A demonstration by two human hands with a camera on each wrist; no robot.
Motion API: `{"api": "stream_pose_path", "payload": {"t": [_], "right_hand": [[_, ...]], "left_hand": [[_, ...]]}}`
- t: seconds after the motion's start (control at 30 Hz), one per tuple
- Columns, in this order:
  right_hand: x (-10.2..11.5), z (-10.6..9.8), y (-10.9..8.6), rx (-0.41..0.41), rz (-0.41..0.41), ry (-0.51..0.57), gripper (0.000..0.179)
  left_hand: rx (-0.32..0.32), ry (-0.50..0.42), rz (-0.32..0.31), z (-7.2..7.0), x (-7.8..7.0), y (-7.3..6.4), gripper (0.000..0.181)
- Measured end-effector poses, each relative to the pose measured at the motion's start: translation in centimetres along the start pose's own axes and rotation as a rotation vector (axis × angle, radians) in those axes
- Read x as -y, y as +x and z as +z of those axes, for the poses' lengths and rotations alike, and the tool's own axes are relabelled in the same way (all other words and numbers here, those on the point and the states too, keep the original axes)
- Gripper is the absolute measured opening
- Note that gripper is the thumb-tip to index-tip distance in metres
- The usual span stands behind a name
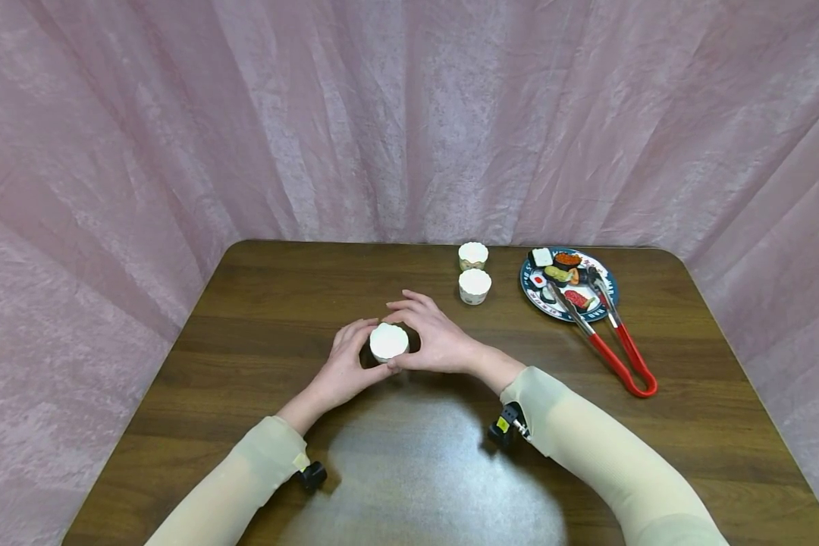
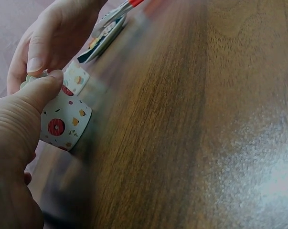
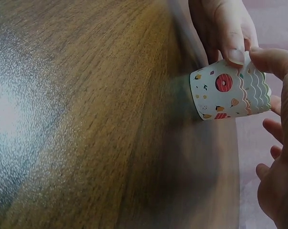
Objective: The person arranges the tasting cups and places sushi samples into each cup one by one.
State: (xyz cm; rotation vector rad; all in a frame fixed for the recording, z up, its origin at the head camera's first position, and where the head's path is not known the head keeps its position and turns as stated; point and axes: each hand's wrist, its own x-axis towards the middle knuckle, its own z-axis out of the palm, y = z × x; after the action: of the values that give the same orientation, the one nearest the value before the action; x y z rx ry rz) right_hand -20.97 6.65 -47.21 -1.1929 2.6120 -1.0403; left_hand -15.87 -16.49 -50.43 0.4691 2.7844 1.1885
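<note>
A white paper baking cup (image 1: pixel 389 343), patterned with doughnuts (image 3: pixel 224 83), stands upright between both hands at mid-table. Several scalloped rims show in layers at its top in the right wrist view, like nested cups. My left hand (image 1: pixel 341 370) holds the left side, its thumb (image 2: pixel 46 88) laid along the near wall. From the right, my right hand (image 1: pixel 444 340) curves round the cup, thumb at the rim close to the left thumb and fingers round the far side.
Two more baking cups (image 1: pixel 475 288) stand behind, toward the back edge. At the back right, a patterned plate (image 1: pixel 531 297) bears several sushi pieces (image 1: pixel 568 260). Red-handled tongs (image 1: pixel 631 356) lie with their tips over it. A pink curtain (image 1: pixel 409 121) hangs behind the wooden table (image 1: pixel 259 326).
</note>
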Motion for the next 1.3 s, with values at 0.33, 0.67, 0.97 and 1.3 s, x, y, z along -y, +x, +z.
{"api": "stream_pose_path", "payload": {"t": [0.33,0.67,0.97,1.3], "right_hand": [[-0.06,0.01,0.14,-0.021,-0.018,0.01,0.061],[0.0,0.04,0.18,-0.035,-0.02,0.026,0.061],[-0.02,-0.09,0.17,-0.031,-0.02,0.041,0.061],[0.56,-0.77,0.05,-0.092,0.013,0.139,0.053]], "left_hand": [[-0.003,-0.004,-0.008,0.01,0.05,-0.16,0.081],[-0.02,-0.002,0.014,0.08,-0.04,-0.15,0.077],[-0.031,0.006,0.017,0.16,0.05,-0.05,0.079],[-0.035,0.016,0.024,0.27,0.08,0.04,0.082]]}}
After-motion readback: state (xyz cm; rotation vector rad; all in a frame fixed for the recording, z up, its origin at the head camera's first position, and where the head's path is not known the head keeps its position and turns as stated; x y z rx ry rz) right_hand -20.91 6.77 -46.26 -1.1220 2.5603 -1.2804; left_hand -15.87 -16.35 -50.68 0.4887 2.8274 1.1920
